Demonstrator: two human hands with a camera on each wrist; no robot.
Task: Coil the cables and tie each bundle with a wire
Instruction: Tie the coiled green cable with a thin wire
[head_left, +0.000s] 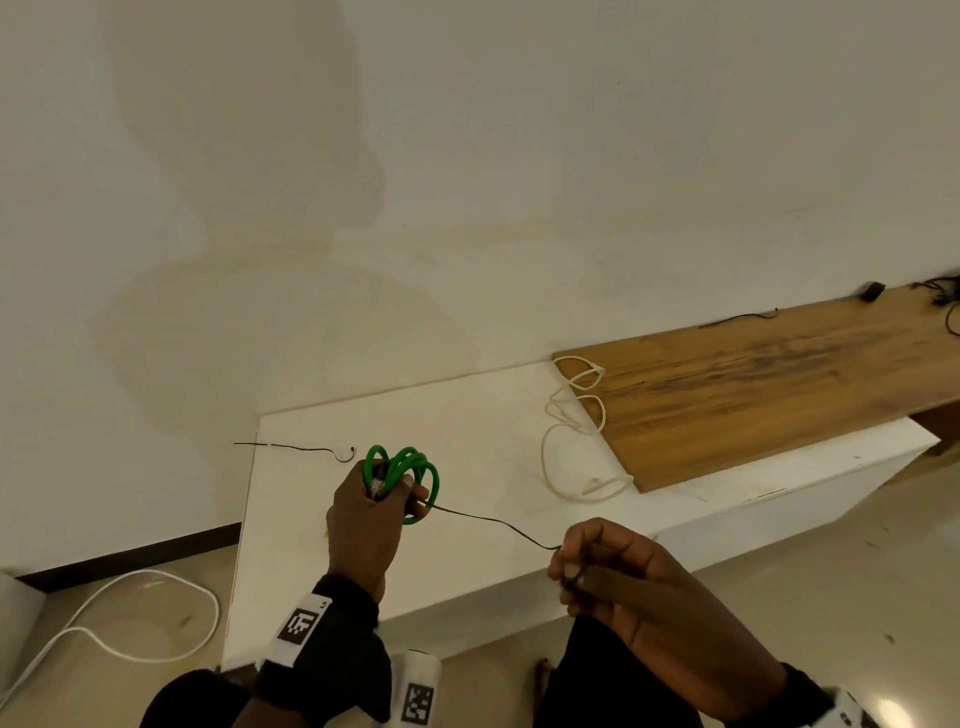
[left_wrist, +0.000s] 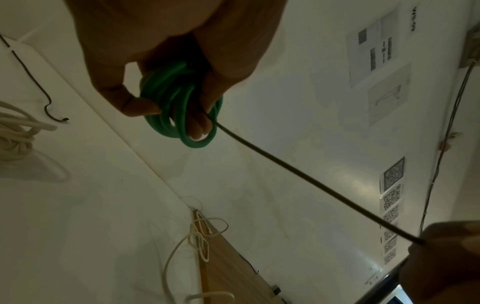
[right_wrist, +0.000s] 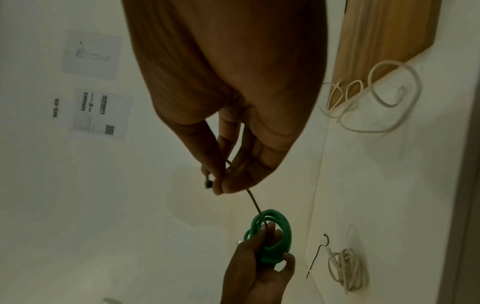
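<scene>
My left hand (head_left: 376, 496) grips a small coil of green cable (head_left: 415, 467) above the white table (head_left: 467, 415); its fingers pass through the loops (left_wrist: 179, 115). A thin dark tie wire (head_left: 493, 521) runs taut from the coil to my right hand (head_left: 571, 569), which pinches its far end between thumb and fingers (right_wrist: 228, 185). In the right wrist view the green coil (right_wrist: 275, 236) sits in my left hand (right_wrist: 259, 267) below the pinch. A loose white cable (head_left: 571, 431) lies uncoiled on the table by the wooden board (head_left: 753, 384).
A second dark tie wire (head_left: 296, 448) lies at the table's far left edge. A coiled white bundle (right_wrist: 348, 269) rests near it. Another white cable (head_left: 130, 613) loops on the floor at left. Small dark items (head_left: 872, 291) sit far right on the board.
</scene>
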